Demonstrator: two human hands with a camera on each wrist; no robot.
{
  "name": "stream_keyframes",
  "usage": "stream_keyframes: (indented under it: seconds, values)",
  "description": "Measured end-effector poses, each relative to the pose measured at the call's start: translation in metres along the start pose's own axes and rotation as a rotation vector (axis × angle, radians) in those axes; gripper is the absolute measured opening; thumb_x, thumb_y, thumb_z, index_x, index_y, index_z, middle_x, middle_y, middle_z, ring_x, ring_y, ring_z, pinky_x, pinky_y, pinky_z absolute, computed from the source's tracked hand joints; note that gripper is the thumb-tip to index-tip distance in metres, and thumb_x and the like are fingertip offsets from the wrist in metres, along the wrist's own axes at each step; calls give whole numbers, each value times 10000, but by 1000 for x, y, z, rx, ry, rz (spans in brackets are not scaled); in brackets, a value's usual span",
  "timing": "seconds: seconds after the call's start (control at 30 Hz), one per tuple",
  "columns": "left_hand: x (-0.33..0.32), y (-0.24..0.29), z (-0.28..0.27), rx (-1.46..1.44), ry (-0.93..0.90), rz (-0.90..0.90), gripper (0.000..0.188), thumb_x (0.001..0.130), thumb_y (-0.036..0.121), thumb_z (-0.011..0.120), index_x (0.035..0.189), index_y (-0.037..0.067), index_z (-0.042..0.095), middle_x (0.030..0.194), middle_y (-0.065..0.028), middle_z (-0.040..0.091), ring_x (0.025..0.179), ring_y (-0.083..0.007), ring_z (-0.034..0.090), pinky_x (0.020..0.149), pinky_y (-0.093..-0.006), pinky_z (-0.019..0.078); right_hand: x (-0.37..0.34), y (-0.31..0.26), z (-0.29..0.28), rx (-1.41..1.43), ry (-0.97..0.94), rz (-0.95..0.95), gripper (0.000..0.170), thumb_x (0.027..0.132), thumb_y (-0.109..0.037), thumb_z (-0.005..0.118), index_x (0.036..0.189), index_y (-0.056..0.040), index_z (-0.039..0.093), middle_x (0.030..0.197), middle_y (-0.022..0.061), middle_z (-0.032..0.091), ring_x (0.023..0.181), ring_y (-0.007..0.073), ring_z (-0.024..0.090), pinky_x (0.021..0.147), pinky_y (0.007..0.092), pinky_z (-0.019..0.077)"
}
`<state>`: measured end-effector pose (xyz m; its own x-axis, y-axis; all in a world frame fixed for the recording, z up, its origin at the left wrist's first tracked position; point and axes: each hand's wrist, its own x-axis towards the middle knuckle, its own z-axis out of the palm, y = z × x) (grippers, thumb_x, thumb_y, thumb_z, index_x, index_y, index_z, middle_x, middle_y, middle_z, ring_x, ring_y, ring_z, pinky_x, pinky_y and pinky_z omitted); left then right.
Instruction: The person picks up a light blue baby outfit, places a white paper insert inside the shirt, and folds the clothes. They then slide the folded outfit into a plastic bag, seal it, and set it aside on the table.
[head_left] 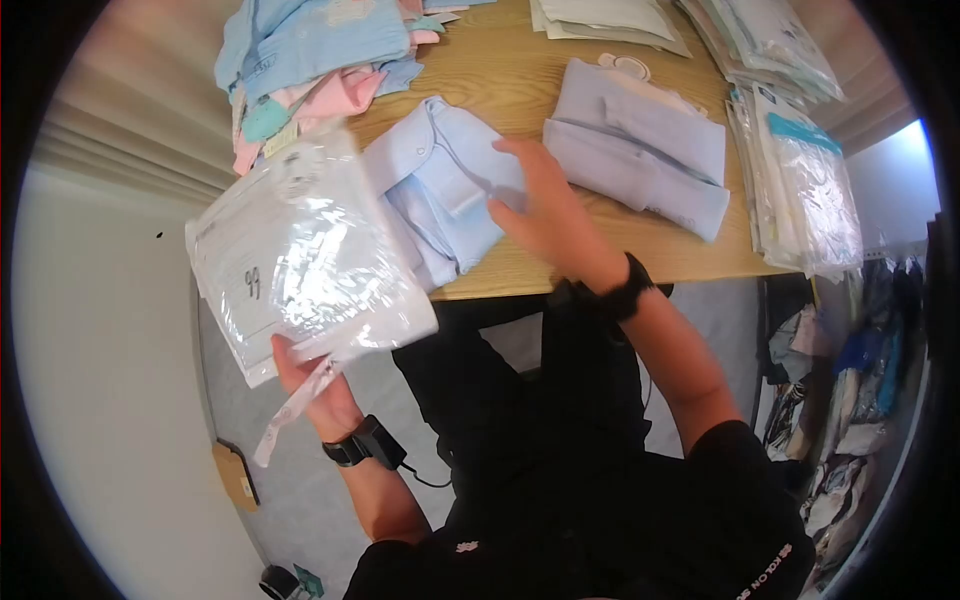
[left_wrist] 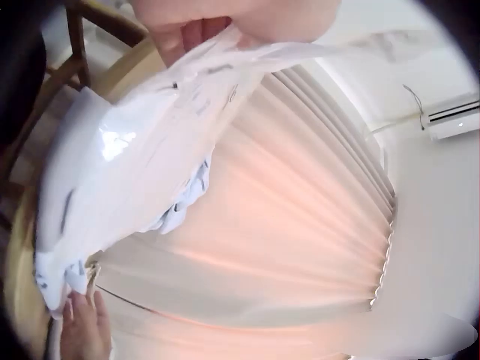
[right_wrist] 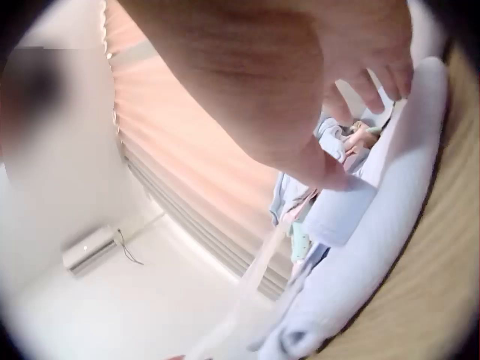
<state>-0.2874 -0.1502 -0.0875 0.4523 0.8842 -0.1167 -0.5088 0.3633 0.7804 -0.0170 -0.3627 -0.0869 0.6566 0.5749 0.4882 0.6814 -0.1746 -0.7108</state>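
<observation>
My left hand [head_left: 318,395] grips the lower edge of a clear, shiny plastic bag [head_left: 310,265] with dark printed marks; a narrow strip dangles from it. In the left wrist view, the bag [left_wrist: 142,142] stretches away from my curled fingers. It overlaps the left side of a folded light-blue garment [head_left: 435,185] lying at the table's near edge. My right hand [head_left: 555,215] is at the garment's right side, thumb and fingers apart. In the right wrist view, its thumb is right at the folded cloth [right_wrist: 375,217] and the fingers extend loosely beyond.
A second folded pale garment [head_left: 640,150] lies to the right on the wooden table [head_left: 490,75]. Blue and pink clothes [head_left: 320,60] are piled at the back left. Bagged packs [head_left: 800,180] line the right edge, and pale flat packs [head_left: 610,20] lie at the back.
</observation>
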Motion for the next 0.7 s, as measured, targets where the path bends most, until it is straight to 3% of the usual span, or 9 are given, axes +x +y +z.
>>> stream_keyframes:
  seconds: [0.07, 0.17, 0.27, 0.37, 0.47, 0.6, 0.7]
  values:
    - [4, -6, -9, -119, -85, 18, 453, 1014, 330, 509, 1344, 21, 487, 1358, -140, 535, 1253, -258, 505, 1078, -433, 395, 15, 13, 10, -77, -26, -23, 601, 829, -178, 704, 1323, 39, 439, 1300, 249, 520, 1211, 398, 507, 1048, 415, 401]
    - [1, -18, 20, -9, -32, 28, 455, 1036, 301, 460, 1388, 15, 427, 1423, -144, 467, 1299, -256, 460, 1108, -431, 367, 37, 2, 9, -133, -179, 267, 687, 840, -304, 711, 1354, 52, 427, 1262, 262, 563, 1185, 403, 543, 1019, 398, 429]
    - [3, -23, 24, 114, -128, 4, 510, 1050, 309, 433, 1436, -15, 355, 1483, -153, 403, 1367, -258, 394, 1158, -426, 302, 50, -4, 6, 53, -215, 479, 812, 796, -441, 717, 1346, 78, 422, 1182, 323, 592, 1096, 425, 607, 942, 436, 485]
    - [3, -22, 24, 136, -132, -30, 539, 1050, 329, 437, 1449, -20, 341, 1496, -157, 391, 1381, -261, 381, 1170, -421, 282, 49, -14, -2, 135, -257, 620, 746, 806, -331, 762, 1355, 68, 453, 1262, 217, 610, 1136, 293, 611, 953, 378, 478]
    - [3, -23, 27, 157, -79, -28, 571, 1049, 354, 439, 1459, -27, 325, 1488, -166, 400, 1379, -265, 385, 1171, -416, 278, 28, 0, -3, 503, -382, 547, 650, 806, -254, 767, 1310, 63, 506, 1193, 155, 645, 1055, 217, 624, 924, 340, 490]
    - [-6, -24, 22, 124, -115, -79, 605, 1015, 317, 517, 1468, -31, 319, 1475, -182, 402, 1363, -294, 403, 1161, -440, 291, -23, -10, -13, 625, -268, 708, 542, 810, -182, 756, 1257, 52, 557, 1109, 112, 666, 975, 176, 628, 865, 322, 511]
    - [-18, -34, -1, 393, -412, -18, 652, 932, 201, 619, 1468, -30, 329, 1463, -190, 421, 1354, -306, 421, 1155, -452, 301, -58, -36, -33, 660, -106, 829, 501, 804, -188, 763, 1204, 58, 590, 1045, 125, 687, 927, 191, 656, 819, 331, 530]
